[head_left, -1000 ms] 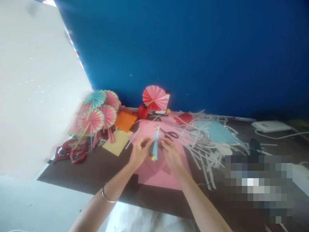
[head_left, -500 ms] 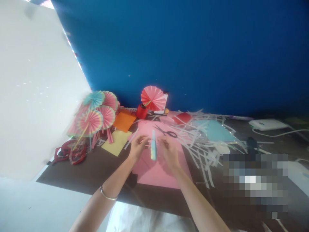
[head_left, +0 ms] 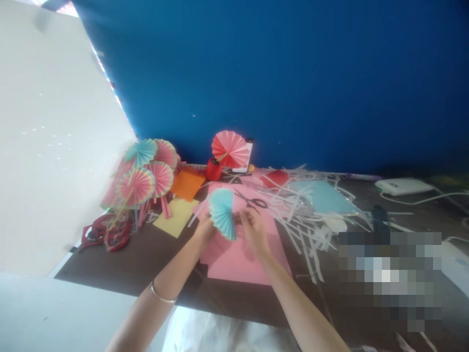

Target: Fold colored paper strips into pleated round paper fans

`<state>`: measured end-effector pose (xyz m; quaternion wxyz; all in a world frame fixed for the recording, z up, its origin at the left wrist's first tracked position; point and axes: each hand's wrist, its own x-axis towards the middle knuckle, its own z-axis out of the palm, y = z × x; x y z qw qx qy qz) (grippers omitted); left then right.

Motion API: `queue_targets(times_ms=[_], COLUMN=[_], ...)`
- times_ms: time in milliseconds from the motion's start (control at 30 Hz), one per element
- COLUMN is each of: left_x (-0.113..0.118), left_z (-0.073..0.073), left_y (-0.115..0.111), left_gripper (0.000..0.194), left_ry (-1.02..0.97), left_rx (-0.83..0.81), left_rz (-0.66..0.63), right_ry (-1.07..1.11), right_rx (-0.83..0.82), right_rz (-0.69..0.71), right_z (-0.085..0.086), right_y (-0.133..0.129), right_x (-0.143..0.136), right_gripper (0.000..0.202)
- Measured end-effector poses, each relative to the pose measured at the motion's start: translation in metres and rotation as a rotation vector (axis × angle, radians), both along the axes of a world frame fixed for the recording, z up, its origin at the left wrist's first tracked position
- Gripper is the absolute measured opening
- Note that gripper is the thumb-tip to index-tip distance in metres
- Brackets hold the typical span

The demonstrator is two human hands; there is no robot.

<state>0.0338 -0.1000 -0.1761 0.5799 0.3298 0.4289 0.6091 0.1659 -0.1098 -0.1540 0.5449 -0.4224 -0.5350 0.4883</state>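
- Fan (head_left: 221,213), pale blue and pleated, is opening into a rough half-circle at the centre of the frame, its straight edge running nearly upright and facing right, its curved edge bulging left.
- The left hand (head_left: 205,229) is sitting at the fan's lower left, partly behind the pleats; its fingertips are hiding there, so I cannot tell how they are closing.
- The right hand (head_left: 255,230) is coming in from the lower right, thumb and fingers bunching close together beside the middle of the straight edge; blur is keeping me from telling whether they are pinching it.
- That edge, the fan's long axis, is lying just left of the right fingertips and roughly across their line of reach. The right hand is being the nearer to it, while the left is staying nearer the curved side.
- Beneath both hands, a pink sheet (head_left: 238,271) is covering the table (head_left: 128,266) at the lower centre.
- Scissors (head_left: 249,200) are resting just up and right of the fan, and white strips (head_left: 307,243) are sprawling across the right of the frame.
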Motion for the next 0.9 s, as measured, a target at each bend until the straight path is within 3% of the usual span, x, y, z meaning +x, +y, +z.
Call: queue_targets(times_ms=[267, 533, 900], left_x=[-0.002, -0.003, -0.001], left_z=[-0.001, -0.001, 0.01], left_y=[0.0, 0.0, -0.007], left_gripper=[0.037, 0.034, 0.033], left_ry=[-0.131, -0.022, 0.05], left_rx=[-0.079, -0.006, 0.066], left_rz=[0.004, 0.036, 0.061], right_ry=[0.019, -0.099, 0.193], right_rx=[-0.014, 0.051, -0.108], right_rz=[-0.004, -0.129, 0.008], right_z=[-0.003, -0.005, -0.017], right_y=[0.001, 0.004, 0.011], right_x=[-0.002, 0.002, 0.002], right_gripper=[0.025, 0.026, 0.026])
